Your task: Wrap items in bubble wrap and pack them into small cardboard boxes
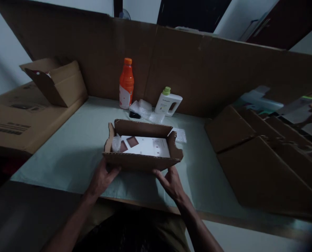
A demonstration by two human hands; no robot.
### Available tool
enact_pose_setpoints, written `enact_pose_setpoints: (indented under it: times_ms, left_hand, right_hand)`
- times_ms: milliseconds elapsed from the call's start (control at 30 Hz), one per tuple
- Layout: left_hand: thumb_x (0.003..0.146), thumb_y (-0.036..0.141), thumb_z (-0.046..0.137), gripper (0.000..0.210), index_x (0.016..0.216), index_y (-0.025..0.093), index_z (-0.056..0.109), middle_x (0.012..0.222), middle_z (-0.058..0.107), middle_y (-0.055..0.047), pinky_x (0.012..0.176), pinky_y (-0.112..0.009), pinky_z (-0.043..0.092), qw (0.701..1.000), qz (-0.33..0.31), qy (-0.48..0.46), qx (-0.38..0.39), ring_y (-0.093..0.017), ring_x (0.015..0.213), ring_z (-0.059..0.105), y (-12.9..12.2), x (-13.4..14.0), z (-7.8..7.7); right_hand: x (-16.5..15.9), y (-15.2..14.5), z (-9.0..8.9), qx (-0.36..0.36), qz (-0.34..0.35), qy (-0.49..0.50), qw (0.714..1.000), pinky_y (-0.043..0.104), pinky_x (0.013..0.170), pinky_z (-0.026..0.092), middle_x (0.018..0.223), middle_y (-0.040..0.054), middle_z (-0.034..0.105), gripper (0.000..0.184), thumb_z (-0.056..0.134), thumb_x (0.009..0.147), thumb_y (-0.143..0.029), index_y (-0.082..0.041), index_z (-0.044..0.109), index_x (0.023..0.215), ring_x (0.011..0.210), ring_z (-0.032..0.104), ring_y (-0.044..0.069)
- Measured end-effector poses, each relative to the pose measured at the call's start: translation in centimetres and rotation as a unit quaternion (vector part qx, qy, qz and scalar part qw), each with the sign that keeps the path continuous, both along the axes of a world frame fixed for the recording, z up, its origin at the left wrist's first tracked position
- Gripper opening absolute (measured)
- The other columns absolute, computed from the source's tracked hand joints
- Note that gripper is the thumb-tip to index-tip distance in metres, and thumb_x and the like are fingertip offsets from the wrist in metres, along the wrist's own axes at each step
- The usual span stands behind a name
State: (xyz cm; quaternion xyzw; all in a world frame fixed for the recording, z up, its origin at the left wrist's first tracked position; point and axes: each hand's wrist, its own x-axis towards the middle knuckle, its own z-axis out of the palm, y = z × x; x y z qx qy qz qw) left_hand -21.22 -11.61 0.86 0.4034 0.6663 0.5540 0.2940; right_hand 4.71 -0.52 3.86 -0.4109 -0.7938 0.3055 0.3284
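Observation:
Between my hands is an open-topped cardboard box (142,163), above the table's front half. My left hand (102,178) grips its lower left corner, thumb along the front wall. At the lower right corner my right hand (171,181) grips it the same way; the other fingers of both hands are partly hidden by the box. Inside lies a white flat package (147,145) with brown squares printed on it. A bubble-wrapped item (116,143) sits at the box's left end.
Behind the box stand an orange bottle (126,85) and a white jug (163,103) with a green cap. Bubble wrap (144,108) and a small black object (134,114) lie between them. Cardboard boxes flank the table (66,154), including an open carton (69,82) at left.

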Motion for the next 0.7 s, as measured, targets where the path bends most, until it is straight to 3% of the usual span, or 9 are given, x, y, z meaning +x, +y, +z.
enact_pose_setpoints:
  times_ms: [100, 233, 300, 400, 533, 700]
  left_hand:
    - [0.074, 0.05, 0.075, 0.049, 0.106, 0.017, 0.062, 0.104, 0.072, -0.011, 0.098, -0.045, 0.053, 0.998, 0.063, 0.026, -0.005, -0.031, 0.106, 0.067, -2.5, -2.2, 1.0]
    - [0.075, 0.046, 0.075, 0.043, 0.107, 0.019, 0.064, 0.103, 0.071, -0.008, 0.106, -0.044, 0.048, 0.994, 0.088, 0.058, 0.022, -0.03, 0.11, 0.065, -3.4, -2.5, 3.3]
    - [0.076, 0.045, 0.074, 0.039, 0.104, 0.019, 0.065, 0.101, 0.072, -0.007, 0.106, -0.044, 0.047, 0.997, 0.056, 0.059, 0.011, -0.029, 0.109, 0.065, -2.3, -0.8, 3.4]
    - [0.077, 0.049, 0.071, 0.038, 0.099, 0.018, 0.066, 0.1, 0.073, -0.009, 0.102, -0.047, 0.049, 0.999, -0.019, 0.039, -0.031, -0.031, 0.106, 0.066, 0.0, 3.1, 2.3]
    - [0.079, 0.05, 0.068, 0.045, 0.108, 0.016, 0.065, 0.111, 0.072, -0.012, 0.092, -0.047, 0.053, 0.988, -0.149, 0.029, -0.036, -0.032, 0.106, 0.066, 3.8, 7.9, 0.9]
    - [0.074, 0.039, 0.067, 0.043, 0.109, 0.015, 0.06, 0.107, 0.07, -0.012, 0.089, -0.043, 0.054, 0.955, -0.292, -0.008, 0.045, -0.029, 0.102, 0.067, 11.8, 13.9, 1.4]
  right_hand:
    - [-3.5, -1.2, -0.4, 0.035, 0.044, -0.007, 0.998, 0.045, 0.095, 0.052, 0.12, 0.0177, 0.065, 0.049, 0.059, 0.091, -0.048, -0.015, 0.056, 0.126, 0.108, 0.062, 0.03]
    - [-5.1, -1.3, 1.4, 0.041, 0.046, -0.018, 0.998, 0.044, 0.096, 0.051, 0.123, 0.0183, 0.063, 0.053, 0.06, 0.09, -0.045, -0.015, 0.052, 0.133, 0.113, 0.059, 0.03]
    - [-2.9, -1.0, 2.4, 0.029, 0.006, -0.016, 0.999, 0.041, 0.093, 0.052, 0.12, 0.0167, 0.063, 0.046, 0.06, 0.091, -0.044, -0.015, 0.055, 0.126, 0.111, 0.06, 0.029]
    - [3.0, -1.7, 2.7, 0.034, -0.068, -0.007, 0.997, 0.038, 0.086, 0.054, 0.114, 0.0144, 0.065, 0.035, 0.059, 0.09, -0.042, -0.015, 0.059, 0.113, 0.102, 0.062, 0.026]
    - [10.2, -4.2, 0.7, 0.041, -0.195, 0.006, 0.98, 0.036, 0.076, 0.055, 0.096, 0.0109, 0.068, 0.032, 0.06, 0.089, -0.047, -0.016, 0.06, 0.098, 0.086, 0.064, 0.024]
    - [14.5, -5.1, -1.2, 0.062, -0.359, 0.026, 0.931, 0.043, 0.081, 0.056, 0.101, 0.0121, 0.069, 0.039, 0.062, 0.088, -0.053, -0.017, 0.063, 0.103, 0.094, 0.066, 0.028]
